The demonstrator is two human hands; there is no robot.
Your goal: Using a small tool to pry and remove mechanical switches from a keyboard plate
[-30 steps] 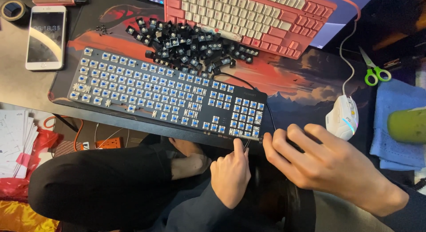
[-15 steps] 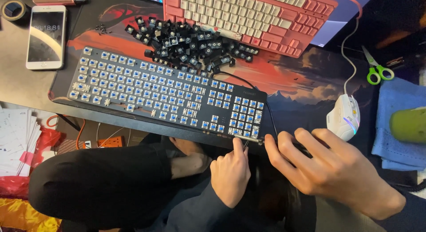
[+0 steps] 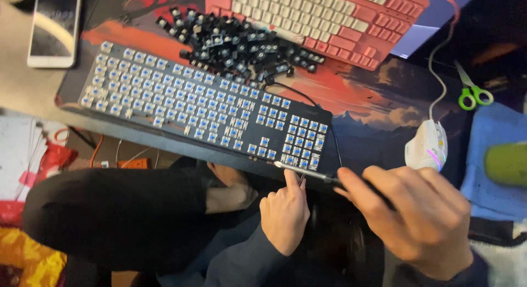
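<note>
Black keyboard (image 3: 208, 114) lies slantwise across the desk mat (image 3: 379, 108), near edge overhanging the table toward the person's lap. Every keycap appears to be off: rows of bare switches with blue stems show across the whole board. Removed caps sit in a loose black pile (image 3: 236, 45) just behind it, between it and a second, pink keyboard (image 3: 324, 18) that has its caps on. Judgement: the cap-stripping looks finished; work now sits at the board's near right corner, and nothing shows caps going back on.

Left hand (image 3: 285, 213): fingers curled, index finger up against the keyboard's front edge at that corner, touching the tip of a thin metal tool (image 3: 304, 172). Whether it pinches the tool or only steadies it, cannot tell.

Right hand (image 3: 420, 215): fingers closed narrowly around the dark handle end of the same tool, which runs flat along the keyboard's front edge. Grip looks firm; palm faces down.

Around: white mouse (image 3: 426, 146) just right of the keyboard, its cord running back; green-handled scissors (image 3: 471, 92) further right; phone (image 3: 54, 26) at far left, well apart. Blue cloth (image 3: 497, 166) with a green object on it at the right edge.
</note>
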